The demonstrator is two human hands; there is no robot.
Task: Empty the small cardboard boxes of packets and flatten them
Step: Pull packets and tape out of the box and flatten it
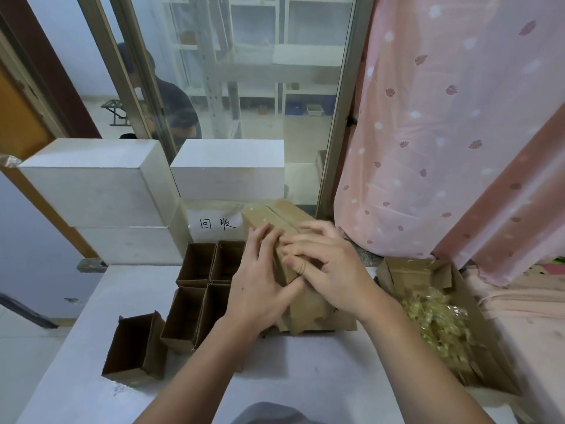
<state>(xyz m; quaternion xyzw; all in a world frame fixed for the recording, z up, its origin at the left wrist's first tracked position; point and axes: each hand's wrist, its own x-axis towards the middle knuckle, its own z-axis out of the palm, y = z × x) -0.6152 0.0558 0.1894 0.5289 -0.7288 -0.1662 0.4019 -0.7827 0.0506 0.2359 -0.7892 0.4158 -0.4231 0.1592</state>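
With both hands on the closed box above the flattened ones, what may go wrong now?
1. The closed cardboard box is held by the left hand and the right hand over the flattened cardboard, not over the packet box; opened there, its contents might spill onto the table.
2. The left forearm passes close to the open empty boxes and might knock them.
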